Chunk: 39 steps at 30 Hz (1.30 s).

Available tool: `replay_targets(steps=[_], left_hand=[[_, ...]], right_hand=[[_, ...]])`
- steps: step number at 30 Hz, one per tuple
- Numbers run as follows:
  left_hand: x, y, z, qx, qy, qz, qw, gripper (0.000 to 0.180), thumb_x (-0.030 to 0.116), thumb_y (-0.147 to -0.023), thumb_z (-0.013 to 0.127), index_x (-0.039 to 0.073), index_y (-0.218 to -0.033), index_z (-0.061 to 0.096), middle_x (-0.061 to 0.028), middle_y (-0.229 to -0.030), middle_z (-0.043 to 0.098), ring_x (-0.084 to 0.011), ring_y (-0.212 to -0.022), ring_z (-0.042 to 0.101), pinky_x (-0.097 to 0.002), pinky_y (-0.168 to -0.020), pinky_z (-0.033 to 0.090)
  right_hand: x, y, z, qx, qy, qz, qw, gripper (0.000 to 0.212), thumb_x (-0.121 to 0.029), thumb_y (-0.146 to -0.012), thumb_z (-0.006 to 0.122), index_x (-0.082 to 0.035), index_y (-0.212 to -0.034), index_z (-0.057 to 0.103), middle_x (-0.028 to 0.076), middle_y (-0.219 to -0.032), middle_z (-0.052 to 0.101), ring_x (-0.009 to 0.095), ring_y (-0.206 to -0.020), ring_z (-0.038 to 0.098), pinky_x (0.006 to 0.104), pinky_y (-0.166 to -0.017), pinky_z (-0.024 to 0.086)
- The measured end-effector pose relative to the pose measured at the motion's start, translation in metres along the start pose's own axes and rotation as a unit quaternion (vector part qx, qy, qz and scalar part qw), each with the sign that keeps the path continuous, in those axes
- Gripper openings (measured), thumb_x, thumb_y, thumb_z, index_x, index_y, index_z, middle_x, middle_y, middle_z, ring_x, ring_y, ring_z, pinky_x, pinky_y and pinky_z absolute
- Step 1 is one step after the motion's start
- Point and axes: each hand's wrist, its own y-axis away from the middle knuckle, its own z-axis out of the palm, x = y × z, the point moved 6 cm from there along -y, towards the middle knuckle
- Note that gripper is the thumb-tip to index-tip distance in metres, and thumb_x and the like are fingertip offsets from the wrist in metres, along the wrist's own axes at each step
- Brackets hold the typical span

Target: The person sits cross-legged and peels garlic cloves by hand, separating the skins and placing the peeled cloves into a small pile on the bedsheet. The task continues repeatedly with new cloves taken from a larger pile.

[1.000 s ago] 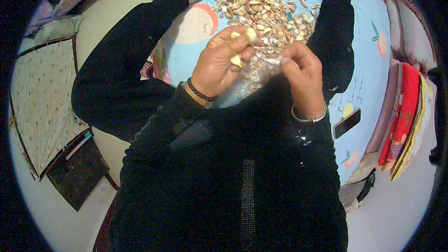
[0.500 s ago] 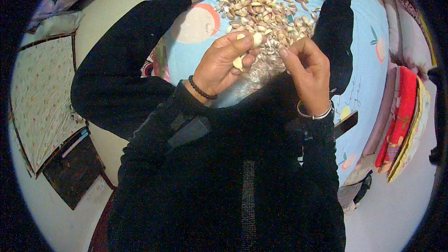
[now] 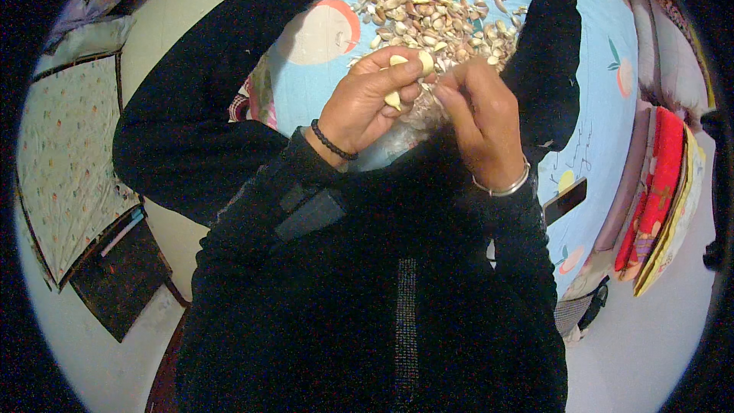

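Several pale, peeled garlic cloves (image 3: 426,63) are held in my left hand (image 3: 355,107). One sticks up by the thumb and forefinger tips, and another pokes out below the curled fingers. Close by on the right, my right hand (image 3: 487,126) is closed in a pinch with thumb and forefinger near the upper clove. What lies between those fingertips, if anything, is too small to make out. Beyond both hands spreads a pile of unpeeled garlic cloves (image 3: 428,9). Loose papery garlic skins (image 3: 419,121) lie under and between the hands.
My black-clad legs frame the pile on a light blue patterned sheet (image 3: 604,145). A dark phone (image 3: 566,203) lies by my right forearm. Folded red and yellow cloths (image 3: 657,191) are stacked at the far right. A patterned panel (image 3: 76,168) stands at the left.
My right hand has moved left and slightly forward, its pinched fingertips now close to the upper clove. My left hand stays nearly in place with its garlic cloves.
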Motion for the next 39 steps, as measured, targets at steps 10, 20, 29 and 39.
replay_targets(steps=[10,20,29,39], left_hand=[[0.000,0.000,0.000,-0.039,-0.061,-0.010,0.997,0.026,0.017,-0.088,0.055,-0.001,-0.107,0.054,0.0007,-0.078,0.055,-0.0044,-0.061,0.046,-0.0155,-0.047,0.034],[0.002,0.007,0.008,-0.001,-0.161,0.011,0.987,0.023,0.017,-0.086,0.059,0.001,-0.103,0.059,0.0029,-0.070,0.055,-0.0012,-0.058,0.046,-0.0138,-0.045,0.031],[0.003,0.016,0.017,-0.033,-0.069,-0.003,0.997,0.018,0.014,-0.087,0.057,0.001,-0.099,0.056,0.0012,-0.074,0.055,-0.0016,-0.054,0.046,-0.0143,-0.040,0.030],[0.014,0.027,0.015,-0.006,-0.058,0.060,0.996,0.013,0.010,-0.083,0.063,0.003,-0.091,0.057,-0.0001,-0.071,0.056,-0.0041,-0.057,0.050,-0.0147,-0.043,0.034]], right_hand=[[0.008,0.004,-0.004,0.054,-0.142,0.066,0.986,0.011,-0.008,-0.077,0.062,0.000,-0.079,0.055,0.009,-0.070,0.055,0.018,-0.062,0.053,0.0275,-0.056,0.042],[0.015,0.003,-0.001,0.055,-0.227,0.106,0.967,0.011,-0.007,-0.079,0.060,0.001,-0.087,0.061,0.008,-0.077,0.062,0.013,-0.067,0.056,0.0251,-0.062,0.045],[-0.005,0.006,-0.006,0.091,-0.188,0.110,0.972,0.008,-0.006,-0.078,0.060,0.001,-0.083,0.060,0.008,-0.075,0.061,0.011,-0.065,0.056,0.0246,-0.059,0.044],[-0.058,0.017,-0.007,0.107,0.104,-0.037,0.988,0.013,-0.011,-0.071,0.065,-0.004,-0.076,0.055,0.013,-0.071,0.054,0.032,-0.067,0.054,0.0400,-0.058,0.040]])
